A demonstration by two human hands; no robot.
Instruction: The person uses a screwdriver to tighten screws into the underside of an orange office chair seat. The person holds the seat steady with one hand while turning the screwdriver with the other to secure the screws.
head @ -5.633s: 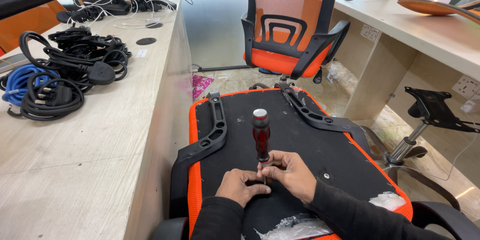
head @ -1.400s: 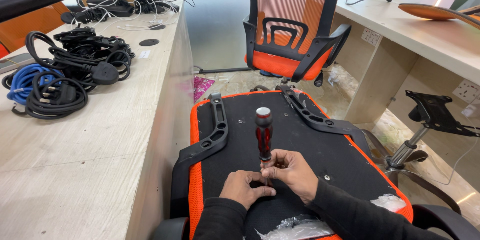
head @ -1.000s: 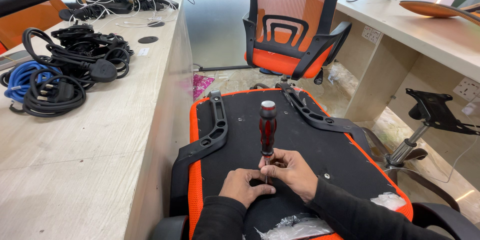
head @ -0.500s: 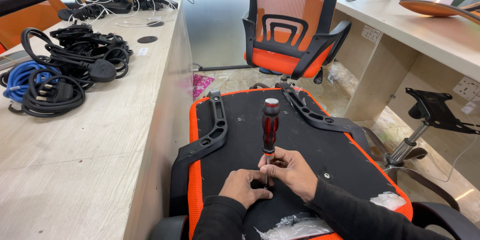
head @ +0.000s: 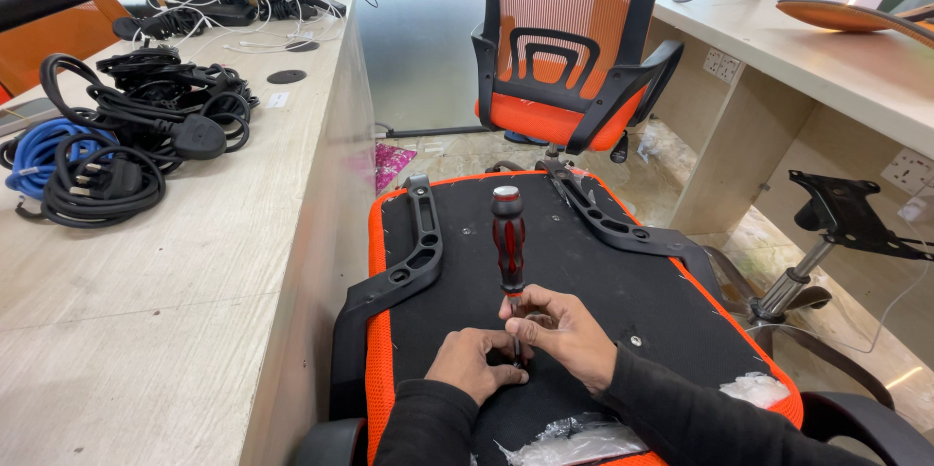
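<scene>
A glossy red-and-black plastic-handled screwdriver stands upright on the black fabric underside of an overturned orange-mesh chair seat, the right hand pinching its metal shaft, the left hand curled at the tip.

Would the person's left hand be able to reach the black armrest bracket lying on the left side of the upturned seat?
Probably yes. The left hand rests by the screwdriver tip on the seat underside, and bare black surface lies between it and the armrest bracket.
</scene>
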